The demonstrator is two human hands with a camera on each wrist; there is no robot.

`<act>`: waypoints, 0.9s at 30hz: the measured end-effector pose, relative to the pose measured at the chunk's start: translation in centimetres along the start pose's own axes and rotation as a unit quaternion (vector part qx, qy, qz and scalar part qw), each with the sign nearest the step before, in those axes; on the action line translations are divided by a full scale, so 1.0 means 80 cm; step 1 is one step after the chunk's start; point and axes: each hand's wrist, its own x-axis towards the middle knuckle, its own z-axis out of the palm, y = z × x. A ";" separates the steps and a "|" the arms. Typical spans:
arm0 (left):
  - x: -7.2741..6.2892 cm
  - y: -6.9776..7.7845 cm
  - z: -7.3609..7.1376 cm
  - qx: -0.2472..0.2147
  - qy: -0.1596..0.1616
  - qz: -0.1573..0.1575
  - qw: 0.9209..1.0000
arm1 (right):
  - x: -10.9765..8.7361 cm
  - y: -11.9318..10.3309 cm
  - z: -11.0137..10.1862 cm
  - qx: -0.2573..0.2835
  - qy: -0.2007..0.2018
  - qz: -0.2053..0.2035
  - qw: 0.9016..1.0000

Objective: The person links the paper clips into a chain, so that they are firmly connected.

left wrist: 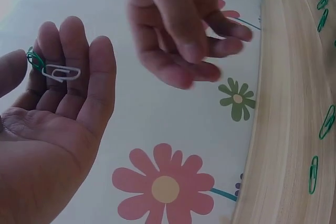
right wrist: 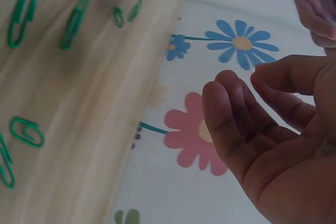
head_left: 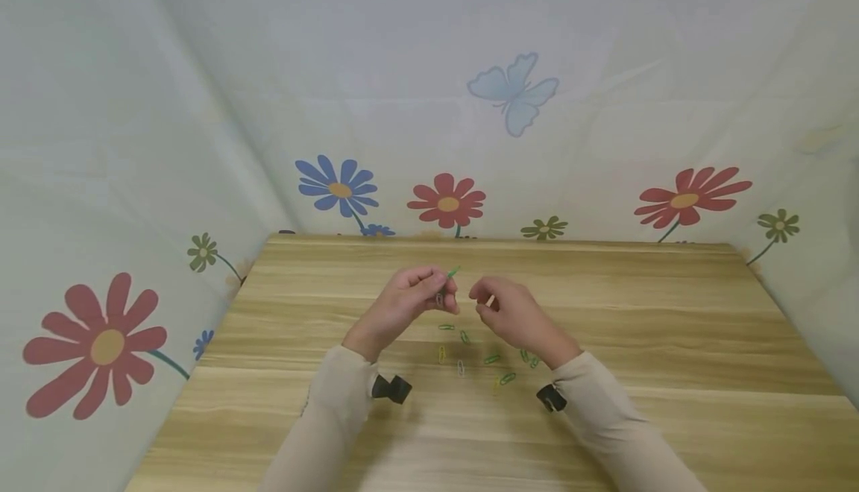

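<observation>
My left hand (head_left: 411, 297) is raised over the wooden table and pinches a green paper clip (left wrist: 35, 60) between thumb and fingers. A white paper clip (left wrist: 62, 72) hangs against the fingers beside the green one and appears linked to it. Just to the right, my right hand (head_left: 515, 311) hovers with loosely bent fingers and nothing visible in them. The two hands are a small gap apart. Below them on the table lie several loose green paper clips (head_left: 493, 359), a yellow paper clip (head_left: 441, 355) and another white paper clip (head_left: 461, 367).
The wooden table (head_left: 268, 402) runs back to a pale cloth backdrop (head_left: 403, 45) printed with flowers and a butterfly. More cloth hangs along the left and right sides. Black wrist straps (head_left: 392, 388) show at both sleeves.
</observation>
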 end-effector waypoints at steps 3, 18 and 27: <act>-0.001 0.001 0.000 -0.005 0.005 0.004 1.000 | 0.004 0.007 0.012 -0.011 -0.017 0.018 1.000; -0.001 -0.003 -0.008 -0.031 0.018 0.024 0.999 | 0.010 0.036 0.055 -0.034 -0.071 0.086 0.993; -0.001 -0.005 -0.007 -0.028 0.013 0.035 0.999 | 0.012 0.037 0.064 -0.047 -0.089 0.106 0.989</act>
